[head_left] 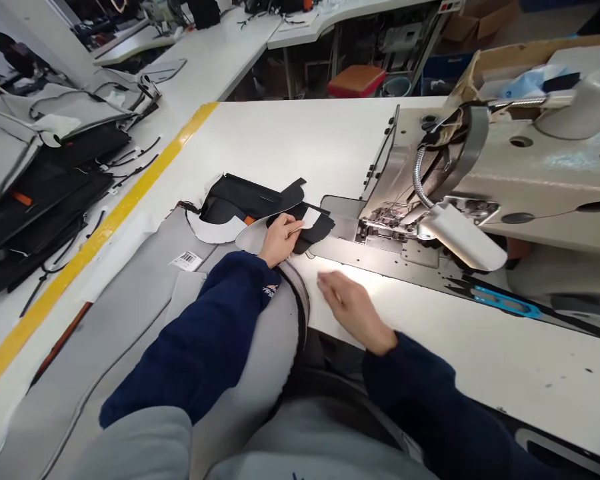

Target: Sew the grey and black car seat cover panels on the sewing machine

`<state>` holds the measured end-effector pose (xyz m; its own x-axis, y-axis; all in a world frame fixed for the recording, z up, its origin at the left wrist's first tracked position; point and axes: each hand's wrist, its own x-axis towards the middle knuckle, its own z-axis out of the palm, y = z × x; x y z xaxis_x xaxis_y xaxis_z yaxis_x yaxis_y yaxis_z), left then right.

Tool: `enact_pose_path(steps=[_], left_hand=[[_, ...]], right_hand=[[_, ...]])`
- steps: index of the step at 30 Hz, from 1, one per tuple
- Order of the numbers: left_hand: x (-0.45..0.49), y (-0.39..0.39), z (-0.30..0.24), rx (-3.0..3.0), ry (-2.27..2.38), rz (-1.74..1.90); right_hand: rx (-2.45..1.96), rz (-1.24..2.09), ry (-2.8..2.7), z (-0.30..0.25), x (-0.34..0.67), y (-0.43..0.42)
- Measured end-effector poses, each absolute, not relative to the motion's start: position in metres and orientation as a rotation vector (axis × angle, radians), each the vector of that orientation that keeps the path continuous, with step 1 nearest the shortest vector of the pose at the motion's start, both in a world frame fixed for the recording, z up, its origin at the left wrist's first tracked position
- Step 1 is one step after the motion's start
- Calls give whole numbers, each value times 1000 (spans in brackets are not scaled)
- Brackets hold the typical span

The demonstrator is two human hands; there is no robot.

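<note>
My left hand is closed on the edge of a layered fabric piece, its fingers pinching near a small white strip. Black fabric panels lie folded around and beyond that hand. The large grey fabric cover spreads under my left forearm and hangs over the table's front edge, with a barcode label on it. My right hand, slightly blurred, is apart from the fabric above the table's front edge. Its fingers are curled together, and I see nothing in them.
A sewing machine stands at the right, its needle area lit by a white lamp. A blue tool lies before it. Yellow tape crosses the table. Stacked covers lie left; a cardboard box stands behind the machine.
</note>
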<state>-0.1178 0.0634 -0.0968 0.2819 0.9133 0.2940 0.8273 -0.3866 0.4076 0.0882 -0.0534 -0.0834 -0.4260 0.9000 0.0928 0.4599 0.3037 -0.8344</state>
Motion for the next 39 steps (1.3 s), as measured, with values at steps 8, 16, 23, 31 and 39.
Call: enact_pose_path(steps=[8,16,23,31,39], left_hand=[[-107,70,-66,2731,1406,383],[-93,82,-61,2876,1167,-101],[-97,94,-66,2860,1009,-25],[-97,99,-66,2940,884,-52],[-61,79,-63,2854,987,-212]], right_hand=[[-1128,-40,-2475,-125,47,-6],[-1154,-114,-2423,-117,40,0],[-1286,-70,-2437,-111,29,6],[-1296,3,-2470,-105,39,14],[-1233,-60,-2510,-108,93,-3]])
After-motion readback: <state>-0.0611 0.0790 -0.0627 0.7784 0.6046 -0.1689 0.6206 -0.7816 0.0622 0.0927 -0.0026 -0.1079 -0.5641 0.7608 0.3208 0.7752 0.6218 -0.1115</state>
